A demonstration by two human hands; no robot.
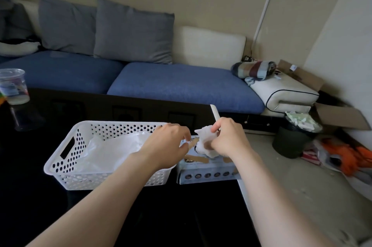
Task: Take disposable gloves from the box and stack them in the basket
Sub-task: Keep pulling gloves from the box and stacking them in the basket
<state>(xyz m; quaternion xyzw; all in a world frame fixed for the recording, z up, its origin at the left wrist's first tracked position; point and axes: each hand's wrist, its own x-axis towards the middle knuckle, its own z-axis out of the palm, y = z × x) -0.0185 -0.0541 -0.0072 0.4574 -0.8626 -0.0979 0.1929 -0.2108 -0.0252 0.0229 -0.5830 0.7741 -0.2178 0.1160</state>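
1. Head view: a crumpled, see-through disposable glove is bunched up just above the top of the glove box.
2. The right hand has its fingers curled tight round that glove, gripping it over the box.
3. The left hand hovers beside it, over the right end of the basket. Its fingers are loosely bent and grasp nothing, and the fingertips point toward the glove. I cannot tell whether they touch it.
4. The box lies flat just to the right of the white perforated basket, close against its side.
5. Inside the basket lies a pile of clear gloves.
6. Both basket and box sit on a black table; a plastic cup stands near its far-left edge.
7. Beyond the table is a sofa with blue seats and grey pillows.
8. On the floor to the right stands a dark, full bin.
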